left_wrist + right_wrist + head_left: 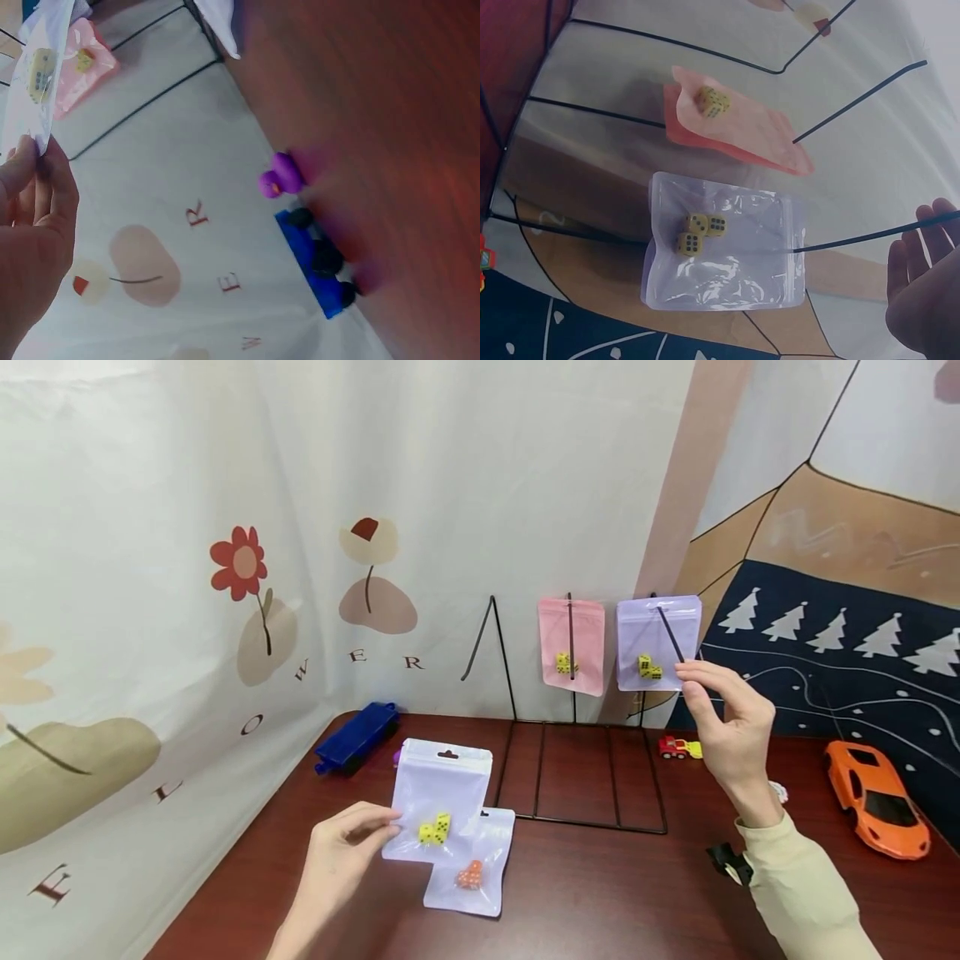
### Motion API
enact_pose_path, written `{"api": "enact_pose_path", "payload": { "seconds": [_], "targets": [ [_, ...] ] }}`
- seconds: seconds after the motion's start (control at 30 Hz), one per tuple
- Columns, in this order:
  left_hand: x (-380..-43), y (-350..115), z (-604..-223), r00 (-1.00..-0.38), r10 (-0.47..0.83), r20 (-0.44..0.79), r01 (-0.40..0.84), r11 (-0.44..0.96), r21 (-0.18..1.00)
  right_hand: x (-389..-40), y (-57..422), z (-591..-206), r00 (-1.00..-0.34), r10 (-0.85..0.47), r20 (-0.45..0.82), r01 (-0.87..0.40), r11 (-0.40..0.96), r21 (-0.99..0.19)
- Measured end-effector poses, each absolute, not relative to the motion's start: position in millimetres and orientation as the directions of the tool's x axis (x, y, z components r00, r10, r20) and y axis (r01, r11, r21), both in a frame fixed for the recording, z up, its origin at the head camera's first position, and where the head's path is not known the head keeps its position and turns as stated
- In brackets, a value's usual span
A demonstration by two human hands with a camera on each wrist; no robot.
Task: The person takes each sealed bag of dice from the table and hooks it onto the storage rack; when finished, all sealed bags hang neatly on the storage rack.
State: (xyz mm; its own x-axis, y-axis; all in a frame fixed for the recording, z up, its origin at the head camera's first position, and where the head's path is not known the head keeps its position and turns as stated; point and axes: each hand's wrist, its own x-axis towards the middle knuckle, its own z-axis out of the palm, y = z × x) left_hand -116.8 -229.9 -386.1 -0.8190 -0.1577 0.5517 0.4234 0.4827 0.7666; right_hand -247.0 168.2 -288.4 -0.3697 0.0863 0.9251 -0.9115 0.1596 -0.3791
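My left hand (348,843) pinches the left edge of a lavender zip bag (442,777) with yellow dice inside, holding it upright. Behind it, a second lavender bag (491,893) with orange dice lies on the table, partly covered in the head view. A black wire display rack (513,693) stands at the back. From its middle hook hangs a pink bag (551,627) with yellow dice; from its right hook (855,241) hangs a lavender bag (742,277), also with yellow dice. My right hand (731,718) has thumb and forefinger at that hook's tip. The left hook carries nothing.
A blue toy (356,735) lies at the back left, beside a small purple thing (281,176). On the right are a red and yellow toy vehicle (678,747), a black object (727,862) and an orange toy car (877,797). Printed fabric (450,485) hangs behind the table.
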Motion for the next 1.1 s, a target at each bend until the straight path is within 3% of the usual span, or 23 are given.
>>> {"api": "enact_pose_path", "payload": {
  "seconds": [0.17, 0.57, 0.93, 1.1],
  "targets": [
    [-120.9, -221.1, -378.5, -0.764, -0.081, 0.640, 0.555, 0.424, 0.716, -245.6, 168.9, -288.4, -0.375, 0.081, 0.923, -0.908, 0.169, -0.384],
    [-124.4, -197.2, -331.6, -0.686, -0.094, 0.721, 0.637, 0.402, 0.658, -245.6, 167.9, -288.6, -0.371, 0.078, 0.925, -0.907, 0.185, -0.379],
    [-145.2, -189.2, -328.2, -0.706, -0.163, 0.689, 0.597, 0.386, 0.703, -247.6, 166.6, -289.0, -0.358, 0.073, 0.931, -0.911, 0.192, -0.366],
    [-154.1, -186.8, -333.5, -0.687, -0.180, 0.704, 0.621, 0.359, 0.697, -247.2, 167.1, -288.9, -0.364, 0.068, 0.929, -0.907, 0.200, -0.370]
  ]
}}
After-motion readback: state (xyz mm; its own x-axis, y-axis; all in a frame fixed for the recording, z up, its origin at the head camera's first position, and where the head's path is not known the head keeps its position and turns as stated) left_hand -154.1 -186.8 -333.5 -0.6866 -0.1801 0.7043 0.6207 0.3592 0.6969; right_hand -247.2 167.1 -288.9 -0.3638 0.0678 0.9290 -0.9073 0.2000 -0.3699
